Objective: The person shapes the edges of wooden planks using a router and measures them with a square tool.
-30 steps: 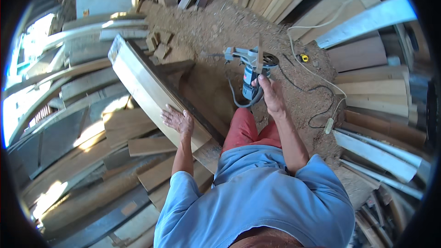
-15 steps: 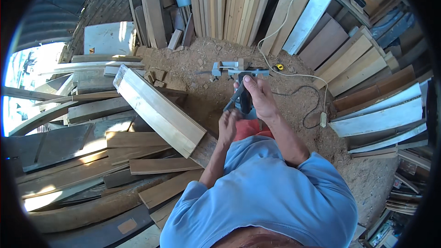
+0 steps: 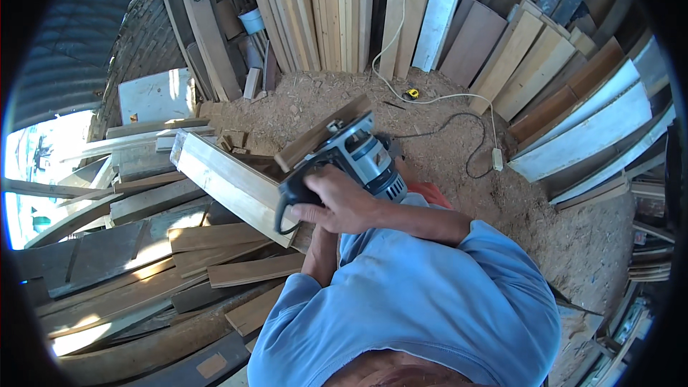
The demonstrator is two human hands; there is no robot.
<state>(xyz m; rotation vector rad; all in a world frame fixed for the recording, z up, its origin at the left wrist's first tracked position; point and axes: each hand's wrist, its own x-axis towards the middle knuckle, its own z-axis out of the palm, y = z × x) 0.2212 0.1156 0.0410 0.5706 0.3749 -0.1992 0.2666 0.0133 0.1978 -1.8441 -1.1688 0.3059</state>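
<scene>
Power tool (image 3: pixel 373 163); handle (image 3: pixel 291 190) within right fingers (image 3: pixel 310 213)

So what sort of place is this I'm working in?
Probably a woodworking shop or timber store. Upright boards line the far side, planks lie piled at left, and your right hand grips a power tool.

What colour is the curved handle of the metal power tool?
The curved handle is black, best seen in the head view.

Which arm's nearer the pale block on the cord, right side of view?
Right. The right forearm is left of the pale block and lower in the picture; the left forearm is farther left, its hand hidden behind the right hand.
</scene>
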